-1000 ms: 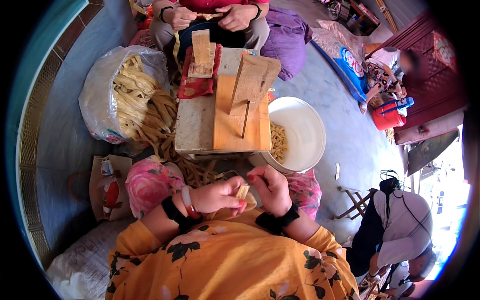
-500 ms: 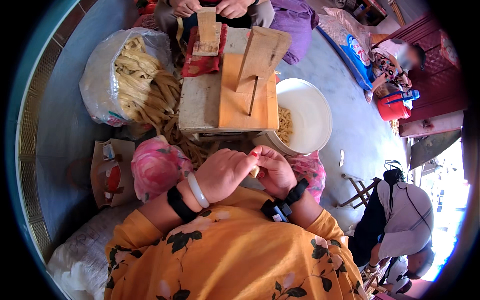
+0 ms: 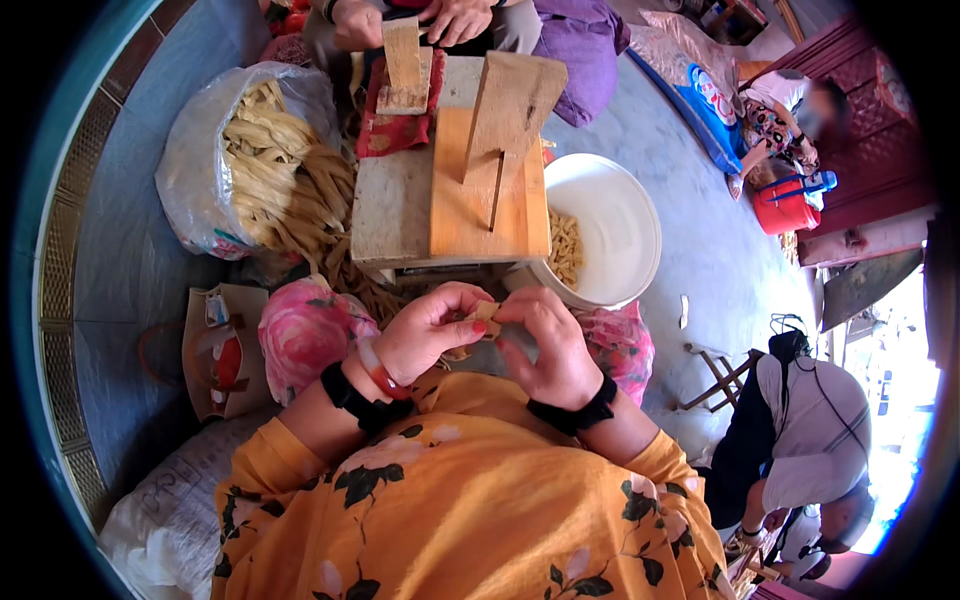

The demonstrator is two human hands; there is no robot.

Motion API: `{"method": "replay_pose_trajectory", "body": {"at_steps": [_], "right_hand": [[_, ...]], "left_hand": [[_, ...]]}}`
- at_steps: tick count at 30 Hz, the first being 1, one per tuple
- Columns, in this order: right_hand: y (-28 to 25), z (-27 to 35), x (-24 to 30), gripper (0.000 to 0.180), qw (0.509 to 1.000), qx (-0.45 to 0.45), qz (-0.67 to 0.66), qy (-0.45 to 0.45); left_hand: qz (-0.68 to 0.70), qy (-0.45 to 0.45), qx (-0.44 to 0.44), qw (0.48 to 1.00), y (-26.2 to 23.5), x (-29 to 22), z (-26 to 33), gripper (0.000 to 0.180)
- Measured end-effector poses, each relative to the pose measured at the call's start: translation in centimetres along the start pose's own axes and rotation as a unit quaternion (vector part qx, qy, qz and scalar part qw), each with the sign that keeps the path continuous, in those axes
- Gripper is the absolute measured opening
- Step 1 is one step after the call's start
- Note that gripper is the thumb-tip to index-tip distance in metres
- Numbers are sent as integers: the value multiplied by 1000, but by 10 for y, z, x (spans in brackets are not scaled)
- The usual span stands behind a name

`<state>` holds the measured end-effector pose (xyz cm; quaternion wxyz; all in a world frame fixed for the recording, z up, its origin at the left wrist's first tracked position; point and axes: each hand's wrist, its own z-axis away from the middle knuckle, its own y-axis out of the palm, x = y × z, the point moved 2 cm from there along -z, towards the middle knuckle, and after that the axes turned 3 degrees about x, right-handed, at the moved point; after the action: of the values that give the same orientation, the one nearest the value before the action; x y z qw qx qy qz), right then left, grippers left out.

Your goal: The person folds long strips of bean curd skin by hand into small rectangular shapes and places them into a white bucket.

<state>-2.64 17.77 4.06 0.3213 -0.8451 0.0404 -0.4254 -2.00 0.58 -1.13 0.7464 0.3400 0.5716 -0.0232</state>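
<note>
A short, flat tan strip (image 3: 487, 313), bent or folded, is between my hands above my lap. My left hand (image 3: 428, 325) pinches it between thumb and fingers. My right hand (image 3: 548, 345) has its curled fingers on the strip's right end, its thumb lower down. Just beyond, a wooden board (image 3: 450, 235) lies on a small worn table and carries an upright wooden plate (image 3: 515, 105) and a thin metal rod (image 3: 497, 190). To its right, a white bucket (image 3: 625, 235) holds small folded tan pieces (image 3: 565, 250).
At left, a clear plastic bag (image 3: 195, 165) spills long tan strips (image 3: 285, 170). A paper bag (image 3: 205, 350) stands near my left knee. Across the table another person's hands (image 3: 455, 18) are beside a smaller wooden stand (image 3: 403, 65). A folding stool (image 3: 715, 375) is at right.
My hands have turned and drawn a little apart, bringing the strip into clearer view between them. The bracelet on my left wrist has shifted. The person across has lowered their hands slightly.
</note>
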Motion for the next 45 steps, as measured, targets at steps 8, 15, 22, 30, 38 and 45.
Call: {"method": "replay_pose_trajectory", "body": {"at_steps": [8,15,22,30,38,45], "right_hand": [[5,3,-5,11,965,82,-127,214],[8,-4,14,20,980,132,-125,86],[4,-14,12,16,997,55,-30,43],[-10,-20,-8,21,998,56,15,8],[-27,-56,-47,17,997,-17,45,67],[-43,-44,-85,24,952,-64,284,95]], "left_hand": [[-269,110,-50,955,1,-11,4,12],[-338,108,-196,914,-21,-36,-1,12],[-436,194,-155,865,7,-40,-3,9],[-335,35,-48,940,-28,-44,-14,19],[-329,84,-98,935,-38,-67,-54,14],[-508,143,-221,820,-45,-62,-59,12]]}}
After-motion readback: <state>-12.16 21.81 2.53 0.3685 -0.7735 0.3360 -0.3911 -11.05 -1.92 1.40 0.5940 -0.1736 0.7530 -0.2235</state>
